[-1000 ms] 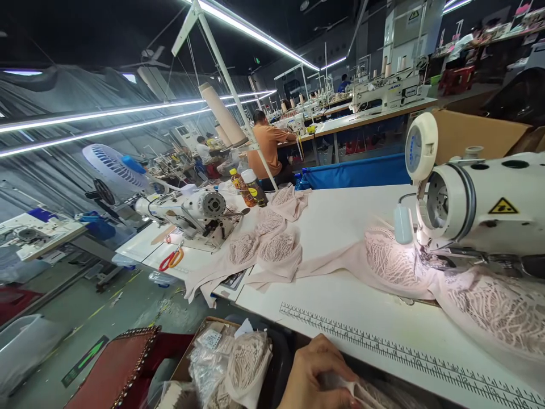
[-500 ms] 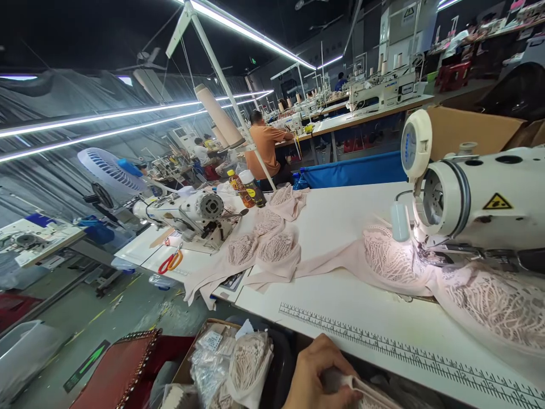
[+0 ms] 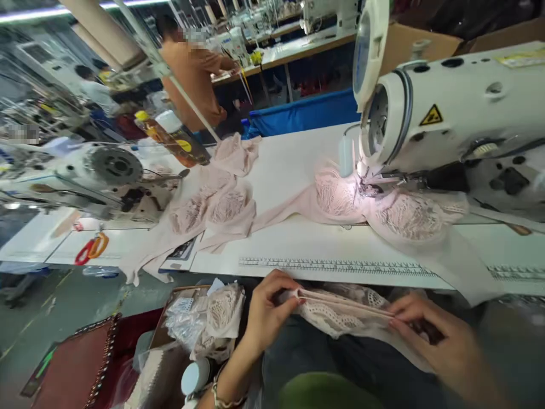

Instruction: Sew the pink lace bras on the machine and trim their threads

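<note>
A pale pink lace bra piece is stretched between my two hands, just below the table's front edge. My left hand pinches its left end between thumb and fingers. Its right part is pinched by my right hand, with loose fabric hanging below. On the table above, a lace bra lies under the needle area of the lit sewing machine. Its band runs left toward more lace bras lying joined on the tabletop.
A printed ruler runs along the table's front edge. Red and orange scissors lie at left, near a second sewing machine. Bottles stand behind. Below left are a box of lace cups and a red chair. A person sits beyond.
The view has tilted down and turned right. My right hand has come into view, and the lace piece has been raised and spread between both hands.
</note>
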`<state>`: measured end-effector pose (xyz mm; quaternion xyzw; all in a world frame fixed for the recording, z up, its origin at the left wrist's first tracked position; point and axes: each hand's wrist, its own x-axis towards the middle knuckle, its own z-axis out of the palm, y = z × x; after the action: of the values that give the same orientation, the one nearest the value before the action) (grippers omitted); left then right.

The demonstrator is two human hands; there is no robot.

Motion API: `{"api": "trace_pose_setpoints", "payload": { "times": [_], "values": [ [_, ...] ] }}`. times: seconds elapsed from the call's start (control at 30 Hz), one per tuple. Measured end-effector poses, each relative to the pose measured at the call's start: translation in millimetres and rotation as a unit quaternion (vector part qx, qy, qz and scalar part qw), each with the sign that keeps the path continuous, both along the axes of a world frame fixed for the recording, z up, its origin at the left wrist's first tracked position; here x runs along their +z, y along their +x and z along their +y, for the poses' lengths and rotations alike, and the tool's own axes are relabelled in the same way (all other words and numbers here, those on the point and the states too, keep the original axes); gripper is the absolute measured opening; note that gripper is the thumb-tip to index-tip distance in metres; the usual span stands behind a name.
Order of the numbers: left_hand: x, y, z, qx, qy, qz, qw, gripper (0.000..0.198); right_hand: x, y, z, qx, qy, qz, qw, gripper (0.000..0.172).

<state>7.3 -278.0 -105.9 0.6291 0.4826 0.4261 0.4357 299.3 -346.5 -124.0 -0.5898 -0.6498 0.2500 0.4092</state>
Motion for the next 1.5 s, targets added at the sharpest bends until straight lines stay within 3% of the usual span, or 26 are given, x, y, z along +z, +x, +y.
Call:
{"api": "trace_pose_setpoints", "payload": {
  "times": [0.2,0.47,0.63,0.73,0.9,1.07,1.17,1.3,1.37,1.5],
  "values": [
    [-0.7,-2.3,1.3,-0.006,0.002,0.033,0.999,0.013,12.8,-0.1,2.0,0.015,0.007,0.048,0.999,0.027],
    [-3.0,-0.9,-2.3,-0.002,0.033,0.044,0.998,0.004,2.0,-4.7,-0.8,-0.004,0.016,0.045,0.999,0.024],
    [-5.8,0.0,-4.1,0.000,0.029,0.031,0.999,0.004,-4.1,-4.6,-1.8,-0.033,0.010,-0.033,0.999,0.012],
    [-7.6,1.7,-5.5,0.002,0.024,0.018,1.000,0.004,-1.8,-4.5,0.1,-0.021,0.000,-0.058,0.998,0.014],
    [-6.5,4.2,-5.8,0.010,0.012,-0.027,1.000,0.016,11.0,6.5,4.9,0.032,-0.045,0.015,0.998,0.024],
    [-4.1,-4.2,-2.8,-0.044,-0.065,-0.061,0.995,0.027,29.6,22.8,10.6,0.142,-0.094,0.103,0.980,0.025],
    [1.5,0.3,-3.3,-0.140,-0.117,0.000,0.983,0.026,42.5,10.1,12.6,0.168,-0.098,0.072,0.978,0.022],
    [7.4,29.6,-11.7,-0.285,-0.050,0.022,0.957,0.028,47.9,-26.5,16.1,0.166,-0.041,-0.021,0.985,0.016],
    [5.8,45.4,-16.9,-0.290,-0.019,0.015,0.957,0.014,45.8,-37.8,17.1,0.172,-0.032,-0.044,0.984,0.016],
    [-1.9,59.4,-20.5,-0.232,0.002,0.017,0.973,0.021,39.2,-34.6,16.7,0.161,-0.070,-0.028,0.984,0.015]
  ]
}}
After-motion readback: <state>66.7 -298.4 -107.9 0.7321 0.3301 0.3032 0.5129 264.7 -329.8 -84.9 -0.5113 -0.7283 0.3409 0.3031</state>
